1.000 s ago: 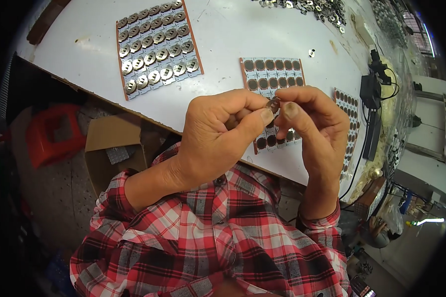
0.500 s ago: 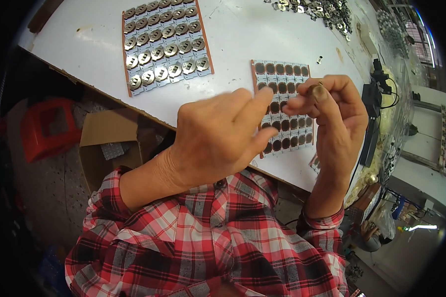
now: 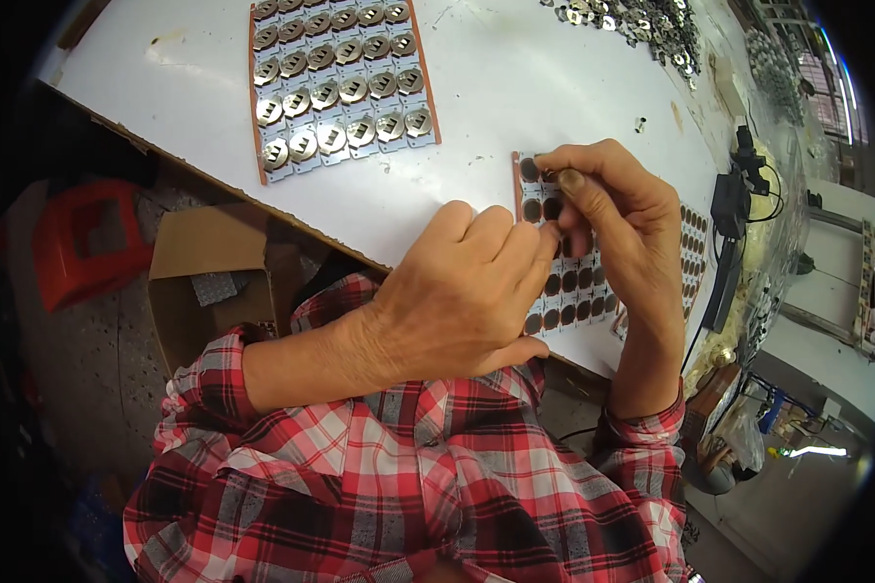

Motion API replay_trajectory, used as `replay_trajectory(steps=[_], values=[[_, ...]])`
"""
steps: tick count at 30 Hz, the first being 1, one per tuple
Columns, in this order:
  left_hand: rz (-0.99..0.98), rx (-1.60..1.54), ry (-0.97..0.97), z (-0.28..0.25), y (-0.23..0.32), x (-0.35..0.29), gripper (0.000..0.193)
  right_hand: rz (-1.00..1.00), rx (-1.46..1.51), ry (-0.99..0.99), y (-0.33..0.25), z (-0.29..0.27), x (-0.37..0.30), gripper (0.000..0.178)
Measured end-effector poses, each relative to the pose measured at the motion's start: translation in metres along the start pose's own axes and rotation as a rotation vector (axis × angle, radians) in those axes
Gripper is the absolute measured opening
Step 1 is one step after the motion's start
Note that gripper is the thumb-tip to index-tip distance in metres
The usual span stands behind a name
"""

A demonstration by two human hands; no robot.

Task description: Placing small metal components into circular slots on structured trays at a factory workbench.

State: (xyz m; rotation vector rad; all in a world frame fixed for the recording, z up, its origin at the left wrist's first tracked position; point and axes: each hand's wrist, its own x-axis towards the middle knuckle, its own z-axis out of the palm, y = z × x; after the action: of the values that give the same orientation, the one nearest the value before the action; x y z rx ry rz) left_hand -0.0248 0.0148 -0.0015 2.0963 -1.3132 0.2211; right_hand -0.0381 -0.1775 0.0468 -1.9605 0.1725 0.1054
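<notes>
- Left hand (image 3: 476, 282): back up, fingers curled under, thumb stretched to the right by the table's near edge; whether it grips anything is hidden, so cannot be told.
- Right hand (image 3: 557, 178): raised over the right board (image 3: 517, 187), thumb and forefinger pinching a small metal clip (image 3: 551, 176), mostly hidden.
- White table (image 3: 486, 97), left to right: left board (image 3: 428, 87) with rows of silvery clips; right board with dark discs; clip pile (image 3: 641, 29); black adapter (image 3: 729, 206).
- Floor, left: red stool (image 3: 63, 248), then open carton (image 3: 204, 238).

There are 2 hands (image 3: 471, 287) (image 3: 627, 214), 3 gridded panels (image 3: 345, 92) (image 3: 569, 296) (image 3: 692, 253) and 1 cardboard box (image 3: 204, 241).
</notes>
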Motion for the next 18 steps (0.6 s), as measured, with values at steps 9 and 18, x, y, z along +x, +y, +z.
replay_trajectory(steps=[9, 18], values=[[0.029, -0.001, 0.039, 0.001, 0.002, -0.002, 0.087, -0.020, -0.065, 0.031, 0.002, 0.011, 0.006, 0.007], [0.061, -0.078, -0.016, 0.011, 0.002, 0.004, 0.083, -0.044, -0.149, 0.155, 0.007, 0.017, 0.004, 0.007]])
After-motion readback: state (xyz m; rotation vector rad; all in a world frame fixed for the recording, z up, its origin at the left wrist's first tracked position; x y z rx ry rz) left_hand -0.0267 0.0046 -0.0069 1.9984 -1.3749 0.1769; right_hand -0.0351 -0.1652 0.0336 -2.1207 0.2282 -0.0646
